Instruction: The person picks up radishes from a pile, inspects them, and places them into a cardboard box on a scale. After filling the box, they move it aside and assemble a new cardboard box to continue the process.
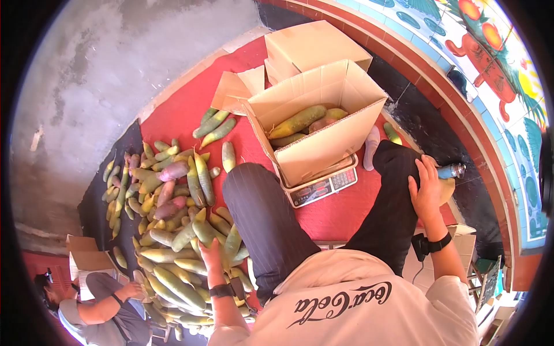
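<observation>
My left hand [212, 258] reaches into the heap of radishes [173, 254] on the left. Its fingers close around a green radish [202, 229], though they are partly hidden. On my right knee lies my right hand [427, 187], fingers spread, with nothing in it. Ahead of my knees, an open cardboard box [330, 143] stands on a digital scale [324, 187]. Several green radishes [298, 121] and a reddish one [328, 120] lie inside the box.
Another cardboard box [314, 46] stands behind the open one. Loose radishes [218, 130] lie on the red mat [184, 112]. Beside my right knee is a blue object with a metal end [451, 171]. Another person [104, 308] sits at the lower left by the heap.
</observation>
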A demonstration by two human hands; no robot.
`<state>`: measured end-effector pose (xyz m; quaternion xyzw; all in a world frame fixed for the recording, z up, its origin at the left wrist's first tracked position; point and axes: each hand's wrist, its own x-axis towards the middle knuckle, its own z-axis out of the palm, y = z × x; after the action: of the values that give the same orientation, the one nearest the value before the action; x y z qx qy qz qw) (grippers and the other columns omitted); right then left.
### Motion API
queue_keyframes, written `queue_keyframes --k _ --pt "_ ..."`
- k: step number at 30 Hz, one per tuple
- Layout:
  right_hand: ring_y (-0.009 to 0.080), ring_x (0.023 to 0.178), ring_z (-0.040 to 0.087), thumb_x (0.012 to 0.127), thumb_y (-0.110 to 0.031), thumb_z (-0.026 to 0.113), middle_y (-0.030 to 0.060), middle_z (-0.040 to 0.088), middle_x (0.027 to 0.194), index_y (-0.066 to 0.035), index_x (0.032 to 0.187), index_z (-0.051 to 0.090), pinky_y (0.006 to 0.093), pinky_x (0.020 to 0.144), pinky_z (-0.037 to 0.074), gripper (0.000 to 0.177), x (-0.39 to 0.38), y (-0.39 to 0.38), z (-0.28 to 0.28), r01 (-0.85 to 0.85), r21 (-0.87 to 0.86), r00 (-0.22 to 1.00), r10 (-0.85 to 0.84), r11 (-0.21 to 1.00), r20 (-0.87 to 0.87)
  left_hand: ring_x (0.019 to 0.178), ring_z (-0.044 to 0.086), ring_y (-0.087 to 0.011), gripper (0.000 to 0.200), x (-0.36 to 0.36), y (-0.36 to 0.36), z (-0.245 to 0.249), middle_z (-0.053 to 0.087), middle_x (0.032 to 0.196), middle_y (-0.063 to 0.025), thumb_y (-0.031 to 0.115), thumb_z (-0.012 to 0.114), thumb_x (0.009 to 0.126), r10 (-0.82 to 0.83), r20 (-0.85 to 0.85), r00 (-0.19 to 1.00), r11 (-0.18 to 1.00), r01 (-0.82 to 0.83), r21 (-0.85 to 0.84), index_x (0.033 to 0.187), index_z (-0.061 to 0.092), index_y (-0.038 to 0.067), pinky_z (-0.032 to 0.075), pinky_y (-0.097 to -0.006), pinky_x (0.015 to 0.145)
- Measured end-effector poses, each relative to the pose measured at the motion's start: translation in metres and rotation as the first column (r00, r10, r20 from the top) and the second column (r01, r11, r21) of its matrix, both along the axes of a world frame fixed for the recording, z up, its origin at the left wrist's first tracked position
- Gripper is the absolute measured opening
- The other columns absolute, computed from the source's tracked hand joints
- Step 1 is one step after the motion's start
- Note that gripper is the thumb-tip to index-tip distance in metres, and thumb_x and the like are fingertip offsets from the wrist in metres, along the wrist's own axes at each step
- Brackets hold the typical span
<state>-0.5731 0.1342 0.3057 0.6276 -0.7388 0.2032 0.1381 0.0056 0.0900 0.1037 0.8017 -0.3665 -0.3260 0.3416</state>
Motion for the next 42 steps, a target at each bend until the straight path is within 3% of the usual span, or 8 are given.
queue_keyframes --k 5,9,19,27,31,33,35,42 --pt "0.0378 0.117 0.042 0.075 -0.006 0.062 0.0192 0.044 0.128 -0.001 0.120 0.047 0.0443 0.098 0.035 0.048 0.002 -0.007 -0.006 0.001 -0.016 1.000 -0.001 1.000 0.019 0.116 0.045 -0.0282 0.071 -0.010 -0.004 0.068 0.040 0.133 -0.0186 0.033 0.059 0.083 0.306 -0.379 0.874 0.952 -0.268 0.150 0.136 0.029 -0.002 0.038 -0.0360 0.095" --pt "0.0370 0.117 0.042 0.073 -0.005 0.062 0.0186 0.045 0.128 -0.001 0.119 0.048 0.0441 0.097 0.035 0.049 0.004 -0.009 -0.006 0.054 -0.015 0.996 -0.053 0.998 0.075 0.118 0.043 -0.0297 0.071 0.029 -0.008 0.044 0.038 0.135 -0.0199 0.040 0.053 0.086 0.140 0.088 0.986 0.972 -0.154 0.179 0.137 0.027 -0.001 0.039 -0.0396 0.095" --pt "0.0371 0.116 0.042 0.068 -0.009 0.066 0.0172 0.045 0.127 -0.003 0.116 0.052 0.0456 0.095 0.036 0.051 0.008 -0.021 -0.004 0.003 -0.011 0.982 -0.001 1.000 0.187 0.088 0.057 -0.0233 0.044 0.018 -0.040 0.099 0.054 0.108 -0.0120 0.041 0.046 0.091 0.201 -0.659 0.725 0.965 -0.264 0.005 0.118 0.047 0.005 0.049 -0.0347 0.073" --pt "0.0367 0.116 0.042 0.066 -0.010 0.067 0.0168 0.045 0.126 -0.003 0.114 0.053 0.0459 0.094 0.036 0.050 0.012 -0.027 -0.005 -0.036 -0.013 0.975 0.038 0.999 0.220 0.095 0.052 -0.0229 0.051 -0.056 -0.099 0.222 0.051 0.113 -0.0131 0.039 0.048 0.090 -0.185 -0.880 0.438 0.862 -0.358 -0.359 0.124 0.041 0.002 0.046 -0.0316 0.078" --pt "0.0364 0.116 0.042 0.065 -0.009 0.068 0.0164 0.047 0.125 -0.004 0.112 0.055 0.0455 0.094 0.035 0.048 0.018 -0.033 -0.002 -0.021 -0.002 0.982 0.021 1.000 0.186 0.097 0.054 -0.0240 0.054 -0.086 -0.117 0.249 0.052 0.112 -0.0172 0.037 0.050 0.090 -0.559 -0.749 0.356 0.787 -0.057 -0.615 0.126 0.040 -0.002 0.045 -0.0335 0.088" --pt "0.0353 0.114 0.044 0.067 -0.006 0.066 0.0158 0.050 0.120 -0.004 0.107 0.057 0.0448 0.094 0.035 0.041 0.021 -0.037 0.004 -0.055 0.001 0.981 0.054 0.998 0.189 0.103 0.052 -0.0256 0.056 -0.122 -0.124 0.258 0.050 0.118 -0.0168 0.035 0.053 0.088 -0.627 -0.773 0.096 0.778 0.049 -0.626 0.128 0.038 -0.002 0.040 -0.0392 0.097" --pt "0.0343 0.109 0.048 0.070 -0.005 0.065 0.0158 0.054 0.115 -0.003 0.106 0.057 0.0425 0.093 0.037 0.037 0.024 -0.042 0.017 -0.198 0.023 0.927 0.180 0.980 0.330 0.113 0.048 -0.0278 0.061 -0.172 -0.124 0.264 0.046 0.126 -0.0161 0.029 0.061 0.083 -0.559 -0.797 0.230 0.811 -0.047 -0.583 0.130 0.036 0.000 0.033 -0.0449 0.104" --pt "0.0305 0.109 0.051 0.079 -0.012 0.064 0.0190 0.052 0.118 0.001 0.124 0.044 0.0368 0.093 0.040 0.051 0.096 -0.076 0.067 -0.629 -0.077 0.468 0.456 0.773 0.757 0.124 0.040 -0.0345 0.060 -0.277 -0.121 0.265 0.044 0.130 -0.0154 0.006 0.065 0.079 -0.620 -0.784 -0.007 0.769 0.192 -0.610 0.131 0.036 0.007 0.036 -0.0472 0.101"
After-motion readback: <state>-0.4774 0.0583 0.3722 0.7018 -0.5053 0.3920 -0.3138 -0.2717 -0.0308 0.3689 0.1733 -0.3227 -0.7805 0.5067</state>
